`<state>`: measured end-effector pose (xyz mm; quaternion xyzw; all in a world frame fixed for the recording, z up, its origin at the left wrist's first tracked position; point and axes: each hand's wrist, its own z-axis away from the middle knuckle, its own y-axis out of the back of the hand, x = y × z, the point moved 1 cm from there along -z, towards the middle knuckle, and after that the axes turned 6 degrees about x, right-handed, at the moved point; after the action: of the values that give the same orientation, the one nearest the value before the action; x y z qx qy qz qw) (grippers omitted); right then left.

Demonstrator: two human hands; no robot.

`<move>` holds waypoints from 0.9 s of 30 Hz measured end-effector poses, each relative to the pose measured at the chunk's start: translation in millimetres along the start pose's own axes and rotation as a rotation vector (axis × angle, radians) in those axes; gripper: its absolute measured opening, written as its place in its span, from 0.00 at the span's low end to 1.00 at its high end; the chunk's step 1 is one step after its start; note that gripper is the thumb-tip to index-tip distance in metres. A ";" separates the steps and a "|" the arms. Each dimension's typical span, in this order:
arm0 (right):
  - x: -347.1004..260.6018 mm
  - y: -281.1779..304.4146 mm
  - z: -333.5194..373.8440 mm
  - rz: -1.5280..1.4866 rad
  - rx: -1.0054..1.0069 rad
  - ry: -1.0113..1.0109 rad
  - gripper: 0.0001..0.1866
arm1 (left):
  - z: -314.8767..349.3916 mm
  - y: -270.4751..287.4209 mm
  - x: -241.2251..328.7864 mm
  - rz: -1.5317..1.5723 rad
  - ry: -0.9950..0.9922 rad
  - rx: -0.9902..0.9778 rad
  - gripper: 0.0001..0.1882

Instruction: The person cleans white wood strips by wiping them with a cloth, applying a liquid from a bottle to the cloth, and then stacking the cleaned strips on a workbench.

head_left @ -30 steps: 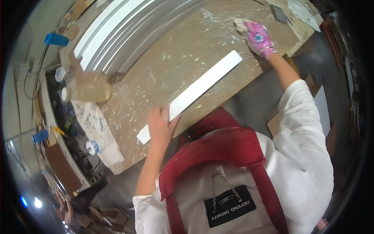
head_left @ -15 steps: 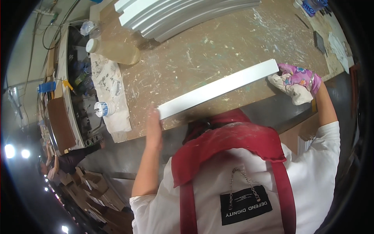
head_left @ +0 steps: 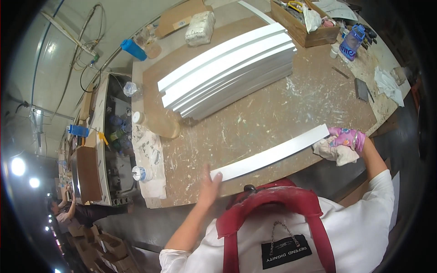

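Observation:
A long, narrow white board lies slantwise near the front edge of the worktable, its right end farther away. At its left end, my bare left hand grips it, thumb over the top face and fingers at the end. My right hand wears a pink flowered glove and is closed around a cream-coloured rag, close against the board's right end. The right fingertips are hidden by the rag. Beyond the board stands a stack of white boards.
On the left are a cloudy plastic jug, a small white tub and paint-stained paper. To the right lie a dark block, a white cloth and a blue bottle. A wooden box holds tools at the back.
The view has tilted, so the whole board stack and the table's far side now show. My left thumb has come over the board's left end. My right hand stays at the other end.

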<state>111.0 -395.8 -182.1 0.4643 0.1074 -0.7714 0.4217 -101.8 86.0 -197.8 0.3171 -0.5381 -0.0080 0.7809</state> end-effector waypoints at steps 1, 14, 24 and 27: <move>-0.8 6.1 3.9 0.104 0.005 0.023 0.26 | -15.5 14.0 25.6 -0.343 -0.177 0.080 0.34; -9.7 58.4 -41.3 1.164 0.871 0.095 0.26 | -261.6 45.2 238.2 -0.688 -0.665 -0.018 0.28; 44.8 86.1 -54.9 0.598 1.346 0.263 0.21 | -130.9 -10.3 181.8 -0.501 -0.886 -0.069 0.23; -43.9 66.0 -45.7 0.756 1.285 0.595 0.26 | -120.1 -56.7 109.8 -0.543 -0.852 -0.123 0.24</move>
<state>198.5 -387.2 -156.7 0.8074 -0.4143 -0.3311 0.2585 64.5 60.3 -161.0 0.3674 -0.7055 -0.3712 0.4791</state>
